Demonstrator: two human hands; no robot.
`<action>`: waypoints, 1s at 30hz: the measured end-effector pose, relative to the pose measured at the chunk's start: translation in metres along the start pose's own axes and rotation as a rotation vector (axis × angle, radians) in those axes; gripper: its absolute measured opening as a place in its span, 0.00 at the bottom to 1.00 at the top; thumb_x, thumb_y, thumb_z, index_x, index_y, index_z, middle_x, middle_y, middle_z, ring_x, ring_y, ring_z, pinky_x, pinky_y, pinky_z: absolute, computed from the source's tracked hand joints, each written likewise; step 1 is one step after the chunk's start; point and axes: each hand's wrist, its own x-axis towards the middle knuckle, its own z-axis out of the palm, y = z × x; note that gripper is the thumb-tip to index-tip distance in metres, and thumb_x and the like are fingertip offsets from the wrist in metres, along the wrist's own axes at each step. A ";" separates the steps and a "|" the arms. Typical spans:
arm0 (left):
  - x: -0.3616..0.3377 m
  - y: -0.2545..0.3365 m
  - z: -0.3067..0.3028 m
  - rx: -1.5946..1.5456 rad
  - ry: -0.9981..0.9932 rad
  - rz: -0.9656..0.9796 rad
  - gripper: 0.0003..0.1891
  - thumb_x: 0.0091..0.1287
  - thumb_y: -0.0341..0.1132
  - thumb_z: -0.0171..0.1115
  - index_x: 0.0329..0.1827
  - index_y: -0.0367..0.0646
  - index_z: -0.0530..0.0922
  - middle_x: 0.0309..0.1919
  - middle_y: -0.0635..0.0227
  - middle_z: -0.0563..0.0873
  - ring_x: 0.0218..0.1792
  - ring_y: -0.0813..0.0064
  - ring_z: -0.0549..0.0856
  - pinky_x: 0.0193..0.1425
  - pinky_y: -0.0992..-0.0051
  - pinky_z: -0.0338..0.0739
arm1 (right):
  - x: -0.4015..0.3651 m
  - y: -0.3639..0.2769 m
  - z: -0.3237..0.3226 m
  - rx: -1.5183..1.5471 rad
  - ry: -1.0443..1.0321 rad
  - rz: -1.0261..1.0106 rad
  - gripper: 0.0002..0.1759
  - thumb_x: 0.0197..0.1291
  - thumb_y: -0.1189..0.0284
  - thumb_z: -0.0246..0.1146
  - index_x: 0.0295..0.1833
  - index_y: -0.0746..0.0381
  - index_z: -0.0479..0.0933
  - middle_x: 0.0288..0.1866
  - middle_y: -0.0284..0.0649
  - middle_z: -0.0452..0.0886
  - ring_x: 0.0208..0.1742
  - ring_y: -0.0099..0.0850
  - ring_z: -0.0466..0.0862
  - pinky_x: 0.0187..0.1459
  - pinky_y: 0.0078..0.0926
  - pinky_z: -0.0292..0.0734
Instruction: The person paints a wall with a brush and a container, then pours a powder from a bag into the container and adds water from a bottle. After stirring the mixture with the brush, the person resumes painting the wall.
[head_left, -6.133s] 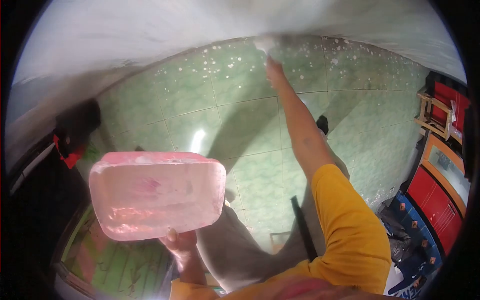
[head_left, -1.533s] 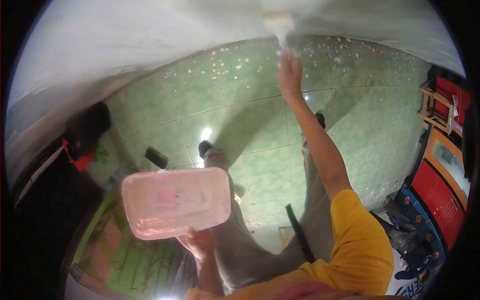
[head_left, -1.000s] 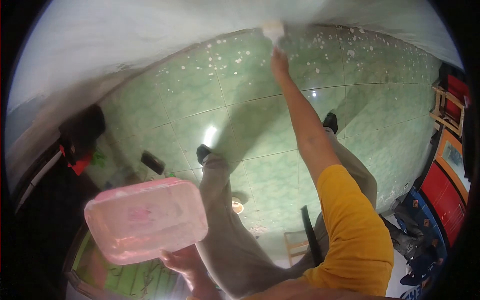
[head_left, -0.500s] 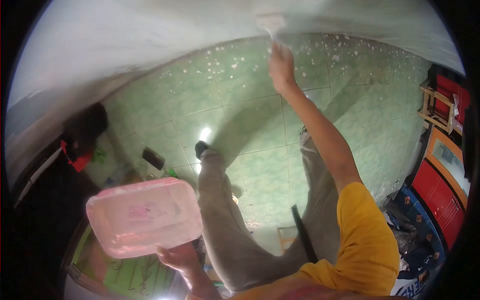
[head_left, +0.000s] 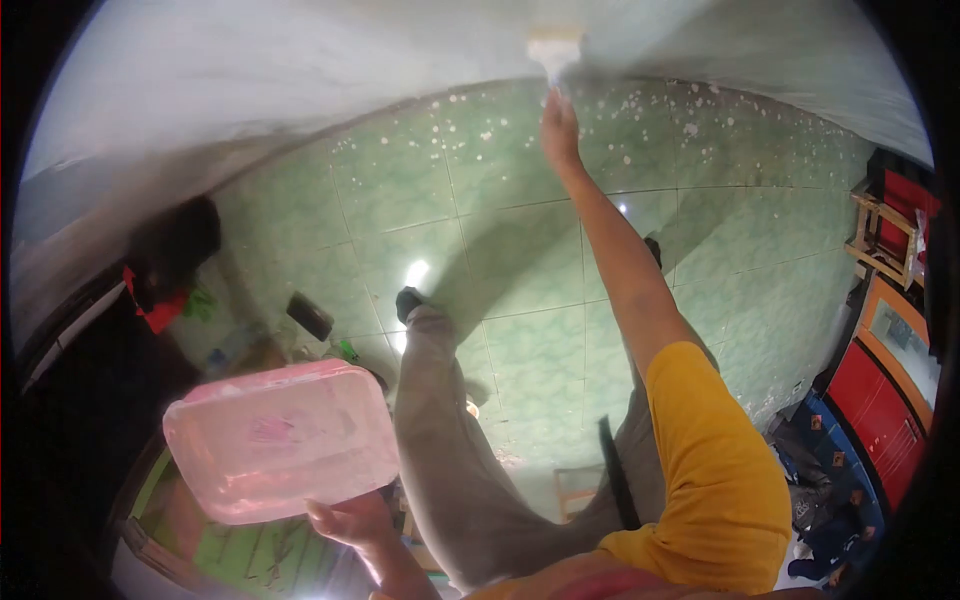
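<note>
And here's the right hand stretched far out, fingers curled closed round the handle of a paintbrush, its bristles at the pale wall, just above the line where it meets the floor! I can't tell whether the bristles are pressing on it. Down there, white spots pepper the green tiles along the wall's foot. Over to the other side, the left hand has the pink tub, thumb at the near edge, hand half open beneath; the other fingers are mostly hidden from me. The tub hangs well apart from the brush, tilted so we look right into it, beside the leg in grey trousers. A wooden stool stands away at the right, near a red cabinet
</note>
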 end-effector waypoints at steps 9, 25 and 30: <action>0.029 -0.041 0.008 0.099 0.057 -0.003 0.46 0.63 0.59 0.58 0.77 0.38 0.55 0.72 0.51 0.64 0.71 0.53 0.66 0.73 0.51 0.65 | 0.002 0.161 0.051 -0.080 -0.165 0.410 0.30 0.74 0.51 0.46 0.51 0.70 0.77 0.44 0.59 0.82 0.45 0.57 0.83 0.47 0.50 0.76; -0.013 0.106 0.009 0.005 -0.252 0.061 0.45 0.64 0.58 0.58 0.78 0.40 0.54 0.74 0.54 0.62 0.73 0.55 0.63 0.76 0.51 0.58 | -0.049 -0.285 -0.136 0.196 -0.134 0.109 0.17 0.75 0.59 0.53 0.37 0.60 0.72 0.22 0.26 0.64 0.21 0.18 0.63 0.23 0.22 0.59; -0.032 0.144 0.001 0.100 -0.274 0.137 0.45 0.65 0.57 0.57 0.79 0.43 0.52 0.74 0.55 0.60 0.74 0.57 0.63 0.76 0.50 0.58 | -0.066 -0.395 -0.195 0.221 -0.107 0.112 0.16 0.76 0.64 0.51 0.36 0.63 0.72 0.23 0.30 0.69 0.25 0.21 0.67 0.27 0.25 0.63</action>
